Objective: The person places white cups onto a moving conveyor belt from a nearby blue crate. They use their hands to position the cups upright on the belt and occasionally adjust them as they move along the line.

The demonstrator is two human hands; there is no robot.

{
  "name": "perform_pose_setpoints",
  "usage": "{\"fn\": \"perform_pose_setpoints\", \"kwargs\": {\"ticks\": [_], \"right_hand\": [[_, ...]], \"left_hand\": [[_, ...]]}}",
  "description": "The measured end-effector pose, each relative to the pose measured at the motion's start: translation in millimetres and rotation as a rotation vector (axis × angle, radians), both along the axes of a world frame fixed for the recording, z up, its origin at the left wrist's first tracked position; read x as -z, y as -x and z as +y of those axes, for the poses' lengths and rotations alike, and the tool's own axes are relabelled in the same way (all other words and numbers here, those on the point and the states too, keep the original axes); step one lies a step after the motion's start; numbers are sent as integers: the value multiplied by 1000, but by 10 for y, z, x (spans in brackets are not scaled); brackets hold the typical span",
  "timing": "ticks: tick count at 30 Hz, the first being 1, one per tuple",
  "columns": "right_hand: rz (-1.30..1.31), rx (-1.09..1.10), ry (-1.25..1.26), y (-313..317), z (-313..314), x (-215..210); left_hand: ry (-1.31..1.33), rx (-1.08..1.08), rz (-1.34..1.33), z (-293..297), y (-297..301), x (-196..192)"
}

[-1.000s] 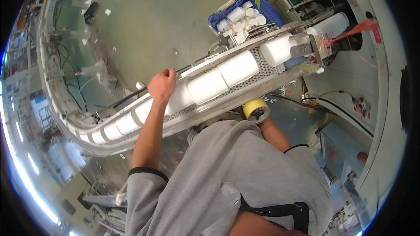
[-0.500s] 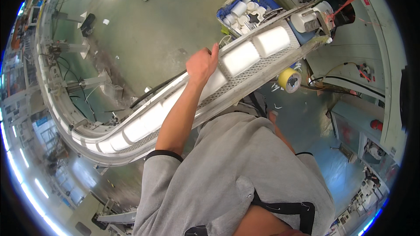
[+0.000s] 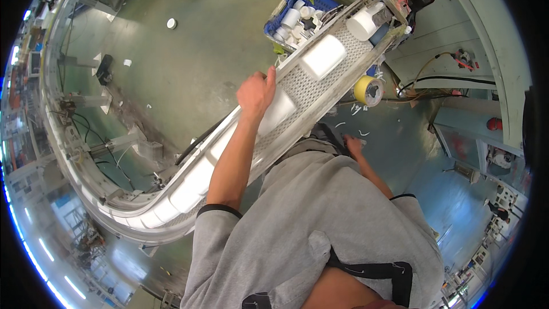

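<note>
A conveyor (image 3: 306, 88) with a perforated belt runs slantwise in front of me, carrying a row of white cylindrical containers. My left hand (image 3: 256, 92) is closed over the conveyor's far side rail (image 3: 231, 117), thumb stretched along it and fingertips hidden. Just right of its wrist lies a white container (image 3: 277, 111). A stretch of bare belt separates that one from another container (image 3: 323, 57). At the far right end a further container (image 3: 363, 25) sits against the end fittings. My right hand (image 3: 353, 144) hangs low beside my hip, its fingers too small to make out.
A blue crate (image 3: 271, 26) of white containers and dark parts stands behind the conveyor. A yellow tape roll (image 3: 368, 91) hangs at its near side. White lids (image 3: 171, 23) and scraps lie on the floor. A machine cabinet (image 3: 440, 51) stands at right.
Containers right of my left hand have moved up the belt toward its right end, and bare belt has opened between them and the one by my wrist. My left hand stays on the rail.
</note>
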State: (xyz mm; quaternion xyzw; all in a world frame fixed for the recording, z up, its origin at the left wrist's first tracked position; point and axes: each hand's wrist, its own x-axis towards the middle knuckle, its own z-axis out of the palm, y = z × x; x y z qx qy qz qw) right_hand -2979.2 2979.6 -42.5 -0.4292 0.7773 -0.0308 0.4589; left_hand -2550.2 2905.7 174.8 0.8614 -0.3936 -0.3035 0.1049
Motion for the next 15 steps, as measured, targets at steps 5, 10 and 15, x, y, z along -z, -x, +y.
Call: {"fn": "perform_pose_setpoints", "kwargs": {"ticks": [5,10,15], "right_hand": [[97,-196,63,255,113,384],[78,-124,22,3,42,22],[23,19,-14,-79,-33,-229]], "left_hand": [[27,33,-44,-24,31,25],[61,28,-70,6,17,57],[69,-16,-7,-2,11,25]]}}
